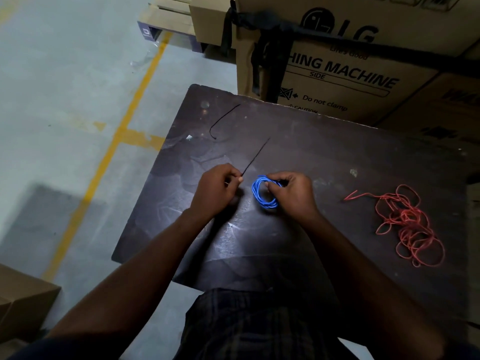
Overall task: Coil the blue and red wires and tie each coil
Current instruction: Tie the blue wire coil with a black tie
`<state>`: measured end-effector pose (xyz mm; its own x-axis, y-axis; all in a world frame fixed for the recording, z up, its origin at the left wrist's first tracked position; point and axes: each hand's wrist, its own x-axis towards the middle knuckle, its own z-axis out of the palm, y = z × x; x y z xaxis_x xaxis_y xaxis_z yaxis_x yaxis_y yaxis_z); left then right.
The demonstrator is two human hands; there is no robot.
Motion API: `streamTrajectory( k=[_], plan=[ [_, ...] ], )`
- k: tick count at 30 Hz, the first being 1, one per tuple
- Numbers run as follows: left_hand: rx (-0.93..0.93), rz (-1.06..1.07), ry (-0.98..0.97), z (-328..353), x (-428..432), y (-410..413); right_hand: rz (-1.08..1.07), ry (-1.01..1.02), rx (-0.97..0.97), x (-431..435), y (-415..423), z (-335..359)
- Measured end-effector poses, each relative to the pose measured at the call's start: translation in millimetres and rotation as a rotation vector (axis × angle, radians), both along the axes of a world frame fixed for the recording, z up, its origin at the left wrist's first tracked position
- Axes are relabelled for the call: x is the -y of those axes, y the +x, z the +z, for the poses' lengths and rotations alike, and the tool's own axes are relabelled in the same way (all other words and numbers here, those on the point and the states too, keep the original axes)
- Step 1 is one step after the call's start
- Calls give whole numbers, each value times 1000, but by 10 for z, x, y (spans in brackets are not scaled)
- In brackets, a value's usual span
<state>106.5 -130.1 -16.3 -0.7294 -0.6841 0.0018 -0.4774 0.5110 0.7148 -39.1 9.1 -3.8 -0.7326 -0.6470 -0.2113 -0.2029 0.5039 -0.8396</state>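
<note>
Blue coil pinched in one hand, tie strand pinched in the other, ready for binding.

The right hand [292, 197] pinches the blue coil [255, 194] at its right edge, thumb and fingers closed over the loops, probably to stop them springing apart. Just left of the coil, the left hand [215, 190] pinches one end of a thin black tie strand [255, 157], which slants away beyond the coil, likely so it can be wrapped around the loops. A second black strand [220, 123] lies farther beyond and left. The red wire [407, 224], still a loose tangle, lies well right of the coil on the same dark table [259, 255]. Cardboard boxes [337, 68] stand beyond. Nothing blocks the coil.
</note>
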Motion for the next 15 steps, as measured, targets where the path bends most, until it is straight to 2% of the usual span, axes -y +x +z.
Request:
streamTrajectory(
  k=[4,15],
  plan=[
    [-67,-125,-108,261,-192,37,-51,7,-48,-49,-20,52],
    [-131,-340,-187,624,-405,179,-181,27,-82,-174,-164,122]
  ],
)
